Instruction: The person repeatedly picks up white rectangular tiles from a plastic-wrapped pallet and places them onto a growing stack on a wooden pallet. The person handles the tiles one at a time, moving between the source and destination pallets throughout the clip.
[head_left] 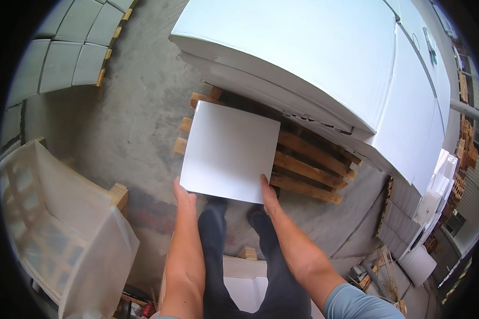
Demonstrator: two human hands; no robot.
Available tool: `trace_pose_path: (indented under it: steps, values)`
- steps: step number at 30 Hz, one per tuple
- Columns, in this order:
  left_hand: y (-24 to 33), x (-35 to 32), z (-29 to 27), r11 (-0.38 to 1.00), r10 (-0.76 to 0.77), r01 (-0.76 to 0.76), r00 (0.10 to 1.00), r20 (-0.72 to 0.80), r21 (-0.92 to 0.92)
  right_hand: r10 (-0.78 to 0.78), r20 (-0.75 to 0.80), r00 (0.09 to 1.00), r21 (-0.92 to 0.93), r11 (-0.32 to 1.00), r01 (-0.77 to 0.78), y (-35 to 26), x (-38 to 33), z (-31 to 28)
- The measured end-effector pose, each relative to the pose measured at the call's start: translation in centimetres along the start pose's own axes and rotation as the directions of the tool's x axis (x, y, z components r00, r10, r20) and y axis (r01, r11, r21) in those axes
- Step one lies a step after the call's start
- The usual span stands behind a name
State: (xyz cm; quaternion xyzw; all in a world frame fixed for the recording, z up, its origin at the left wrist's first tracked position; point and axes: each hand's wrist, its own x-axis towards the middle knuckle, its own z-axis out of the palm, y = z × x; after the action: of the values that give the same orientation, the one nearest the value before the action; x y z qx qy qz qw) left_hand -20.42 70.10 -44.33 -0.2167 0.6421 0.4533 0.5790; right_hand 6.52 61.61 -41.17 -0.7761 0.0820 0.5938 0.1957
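Observation:
I hold a flat white square board (229,150) level in front of me, above a wooden pallet (308,162). My left hand (182,193) grips its near left corner from below. My right hand (269,194) grips the near edge on the right, thumb on top. My dark trouser legs and shoes show beneath the board.
Large stacks of white boards (324,58) stand on the pallet behind and to the right. A plastic-wrapped wooden crate (58,223) is at my left. More white blocks on pallets (74,53) lie at the far left. Grey concrete floor (138,106) runs between. White sheets (245,282) lie near my feet.

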Motion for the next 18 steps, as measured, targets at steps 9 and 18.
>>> trace_pose_path:
  steps: [9, 18]
  values:
    - [-2.6, 8.5, -3.5, 0.993, -0.027, 0.032, 0.999, 0.045, -0.113, 0.413, 0.178, 0.893, 0.648, 0.633, -0.423, 2.0, 3.9, 3.0]
    - [-1.9, 8.9, -0.5, 0.999, -0.045, 0.045, 0.998, -0.034, -0.012, 0.295, 0.326, 0.898, 0.710, 0.551, -0.438, -0.6, 4.9, 5.5]
